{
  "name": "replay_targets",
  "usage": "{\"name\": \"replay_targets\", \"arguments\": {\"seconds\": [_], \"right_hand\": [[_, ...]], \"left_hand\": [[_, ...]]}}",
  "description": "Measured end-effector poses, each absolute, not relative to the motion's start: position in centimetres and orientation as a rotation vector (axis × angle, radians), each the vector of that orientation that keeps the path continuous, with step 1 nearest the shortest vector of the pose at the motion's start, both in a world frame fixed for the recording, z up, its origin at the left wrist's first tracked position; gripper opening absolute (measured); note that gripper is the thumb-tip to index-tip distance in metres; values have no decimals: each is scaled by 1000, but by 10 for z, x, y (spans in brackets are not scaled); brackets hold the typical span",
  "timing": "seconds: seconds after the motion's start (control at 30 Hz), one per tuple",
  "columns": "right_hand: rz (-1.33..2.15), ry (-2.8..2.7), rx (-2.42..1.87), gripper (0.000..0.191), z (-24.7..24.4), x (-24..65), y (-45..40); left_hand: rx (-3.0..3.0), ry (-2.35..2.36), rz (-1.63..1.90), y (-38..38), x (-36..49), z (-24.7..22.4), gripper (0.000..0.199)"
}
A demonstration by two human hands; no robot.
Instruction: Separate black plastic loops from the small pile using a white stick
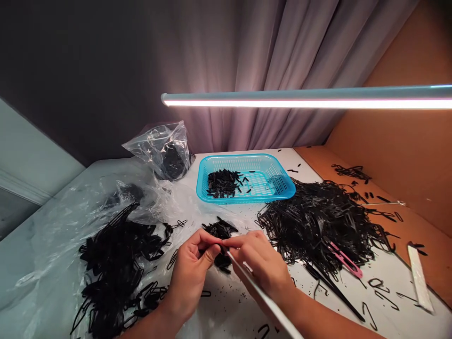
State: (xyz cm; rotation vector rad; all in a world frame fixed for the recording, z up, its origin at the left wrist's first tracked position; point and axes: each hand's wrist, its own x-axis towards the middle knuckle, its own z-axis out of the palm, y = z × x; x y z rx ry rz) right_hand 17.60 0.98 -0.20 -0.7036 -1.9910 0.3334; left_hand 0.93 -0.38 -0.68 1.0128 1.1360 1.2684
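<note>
Grey-mauve curtains [240, 70] hang behind a white table [310, 155], with an orange cardboard wall [399, 117] at the right and a lit tube lamp [307, 100] across the upper right of the frame. At upper centre, a turquoise plastic basket [226, 162] holds a small pile of black plastic pieces [221, 183]; a clear plastic bag [160, 150] sits just left of it. A tangled heap of black plastic loops [318, 221] fills the right side, with a pink clip [346, 260] at its edge, and a second black heap [113, 268] lies at lower left. At centre, both hands meet above a small clump of black pieces [219, 230] — the left hand [192, 273] is closed in a pinch, its thumb and forefinger on something too small to make out. The right hand [256, 261] is curled, its fingertips at the same spot, with a thin white rod [261, 296] running from them towards the bottom edge — whether it grips the rod is hard to tell.
</note>
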Motion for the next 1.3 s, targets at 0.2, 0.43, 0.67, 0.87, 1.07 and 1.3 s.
{"name": "replay_targets", "arguments": {"seconds": [0.2,0.43,0.67,0.87,1.07,1.3], "right_hand": [[999,-1734,-882,8,7,183,13],[915,-1808,-724,5,8,182,13],[836,-1856,-686,5,8,182,13],[821,-1877,-687,7,8,182,13],[712,-1956,-636,9,3,181,15],[228,-2073,-623,15,3,172,4]], "left_hand": [[1082,1082,1299,-3,8,0,6],[1161,1150,1321,-1,6,-3,6],[1199,1203,1308,-1,5,-7,7],[1234,1240,1322,-1,5,-4,6],[1248,1262,1344,-2,5,-8,9],[1176,1220,1300,-3,6,-4,14]]}}
